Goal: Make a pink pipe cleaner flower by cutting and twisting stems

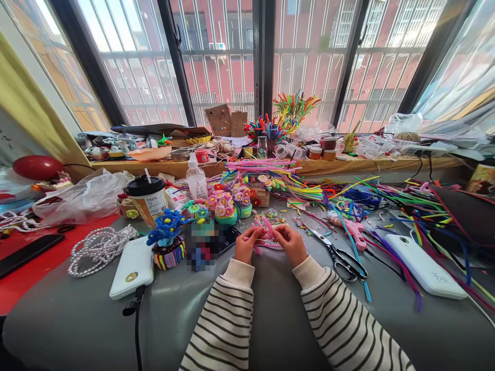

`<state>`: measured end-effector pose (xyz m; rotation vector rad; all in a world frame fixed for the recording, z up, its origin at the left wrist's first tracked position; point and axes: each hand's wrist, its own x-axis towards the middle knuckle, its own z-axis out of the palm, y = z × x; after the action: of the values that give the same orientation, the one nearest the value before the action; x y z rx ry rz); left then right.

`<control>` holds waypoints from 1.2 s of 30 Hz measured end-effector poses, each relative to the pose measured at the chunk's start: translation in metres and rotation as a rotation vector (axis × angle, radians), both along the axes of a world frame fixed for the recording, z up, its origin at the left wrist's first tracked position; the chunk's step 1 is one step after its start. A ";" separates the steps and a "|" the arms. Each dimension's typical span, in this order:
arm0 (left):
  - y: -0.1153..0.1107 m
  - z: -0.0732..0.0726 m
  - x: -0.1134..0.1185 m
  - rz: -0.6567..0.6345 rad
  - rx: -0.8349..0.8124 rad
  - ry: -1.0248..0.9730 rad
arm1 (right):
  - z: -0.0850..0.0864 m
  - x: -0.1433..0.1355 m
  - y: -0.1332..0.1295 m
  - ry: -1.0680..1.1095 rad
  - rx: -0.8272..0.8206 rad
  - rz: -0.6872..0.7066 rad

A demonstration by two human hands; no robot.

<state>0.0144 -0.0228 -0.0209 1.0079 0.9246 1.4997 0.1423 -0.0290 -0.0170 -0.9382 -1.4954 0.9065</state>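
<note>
Hands (247,244) (291,244) pinch pink fuzzy stems (267,224); cup label (157,207) seems printed (too small to read).

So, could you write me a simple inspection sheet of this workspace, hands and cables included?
Surface: gray tabletop, small bits scattered toward the back.
Job's things: pink fuzzy stems in hand; scissors and pink glue gun to the right.
Clutter: bead strands, lidded cup, fuzzy potted flowers, loose colored stems.
Hands: left hand and right hand both pinch the pink fuzzy stems.
Cables: black cable at the left white power bank.
Surroundings: crowded windowsill, barred windows.
</note>
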 end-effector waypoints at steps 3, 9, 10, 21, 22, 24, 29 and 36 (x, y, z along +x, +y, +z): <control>0.000 -0.001 -0.001 0.012 0.004 -0.011 | 0.002 0.000 -0.001 0.017 0.021 0.047; -0.002 0.000 -0.001 -0.052 -0.009 0.046 | -0.001 -0.002 0.000 -0.013 -0.004 0.091; -0.002 0.000 -0.001 -0.068 -0.003 0.059 | -0.002 -0.002 0.001 -0.026 -0.006 0.087; 0.000 -0.002 0.002 -0.080 0.054 0.146 | 0.002 -0.004 -0.003 -0.080 0.033 0.030; 0.000 -0.001 0.003 -0.077 0.059 0.165 | 0.002 -0.004 -0.003 -0.103 0.049 0.026; -0.001 0.000 0.003 -0.072 0.061 0.190 | 0.003 -0.004 -0.004 -0.134 0.074 0.012; -0.003 0.003 0.003 -0.044 0.084 0.191 | 0.002 -0.004 -0.003 -0.110 0.110 -0.082; -0.004 0.004 0.002 -0.038 0.028 0.155 | 0.001 -0.003 -0.002 -0.074 0.111 -0.047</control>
<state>0.0160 -0.0265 -0.0172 1.1687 0.9893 1.4214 0.1390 -0.0307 -0.0158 -0.9303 -1.5636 0.7536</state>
